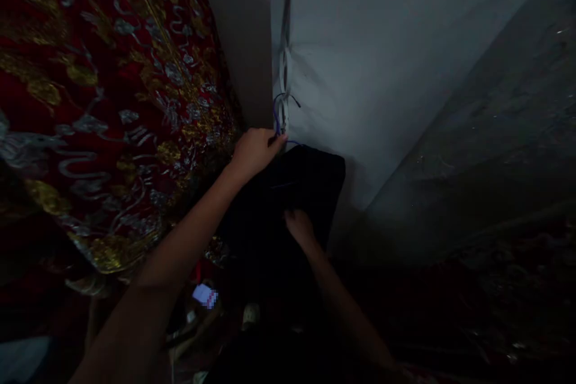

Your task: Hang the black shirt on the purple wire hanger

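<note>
My left hand is raised to the wall corner, fingers closed on the top of a blue hanger hooked onto a white cable or pipe. A black garment hangs from the hanger. My right hand rests lower on the front of the dark cloth; its fingers are lost in shadow.
A red garment with gold and silver embroidery hangs at the left, close to my left arm. Grey walls meet in the corner behind the hanger. Small items, among them a white object, lie on the dark floor below.
</note>
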Action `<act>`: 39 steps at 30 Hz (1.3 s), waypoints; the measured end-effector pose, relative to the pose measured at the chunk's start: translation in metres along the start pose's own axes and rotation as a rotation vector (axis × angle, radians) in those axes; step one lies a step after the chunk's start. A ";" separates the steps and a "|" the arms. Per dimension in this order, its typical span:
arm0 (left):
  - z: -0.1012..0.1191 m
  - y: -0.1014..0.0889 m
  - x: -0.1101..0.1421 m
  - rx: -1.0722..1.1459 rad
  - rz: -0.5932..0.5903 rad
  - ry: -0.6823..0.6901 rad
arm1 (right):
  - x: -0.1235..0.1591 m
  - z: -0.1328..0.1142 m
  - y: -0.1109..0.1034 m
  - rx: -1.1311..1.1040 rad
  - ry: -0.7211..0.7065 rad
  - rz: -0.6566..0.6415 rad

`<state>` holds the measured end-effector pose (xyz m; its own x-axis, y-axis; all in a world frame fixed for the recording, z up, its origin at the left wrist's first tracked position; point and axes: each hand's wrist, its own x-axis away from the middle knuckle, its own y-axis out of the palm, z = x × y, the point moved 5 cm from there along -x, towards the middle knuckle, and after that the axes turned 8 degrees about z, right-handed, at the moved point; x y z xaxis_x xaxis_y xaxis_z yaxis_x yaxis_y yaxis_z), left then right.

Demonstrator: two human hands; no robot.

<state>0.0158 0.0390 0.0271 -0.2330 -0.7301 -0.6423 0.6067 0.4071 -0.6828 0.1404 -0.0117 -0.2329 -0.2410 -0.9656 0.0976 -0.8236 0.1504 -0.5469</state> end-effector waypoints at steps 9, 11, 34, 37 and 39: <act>-0.042 0.033 0.192 0.139 0.577 -0.327 | 0.055 0.043 0.025 -0.292 0.052 -0.060; -0.051 0.073 0.242 0.239 0.423 -0.495 | 0.064 0.042 0.022 -0.346 0.040 -0.064; -0.001 0.142 0.292 0.503 0.014 -0.597 | 0.073 0.035 -0.019 -0.121 -0.266 -0.113; -0.004 0.139 0.290 0.512 0.047 -0.571 | 0.074 0.029 -0.020 -0.066 -0.274 -0.106; -0.007 0.137 0.290 0.527 0.073 -0.557 | 0.074 0.025 -0.020 -0.078 -0.272 -0.136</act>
<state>0.0263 -0.1130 -0.2550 0.1537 -0.9369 -0.3139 0.9204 0.2513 -0.2994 0.1519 -0.0917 -0.2359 0.0113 -0.9977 -0.0666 -0.8783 0.0219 -0.4776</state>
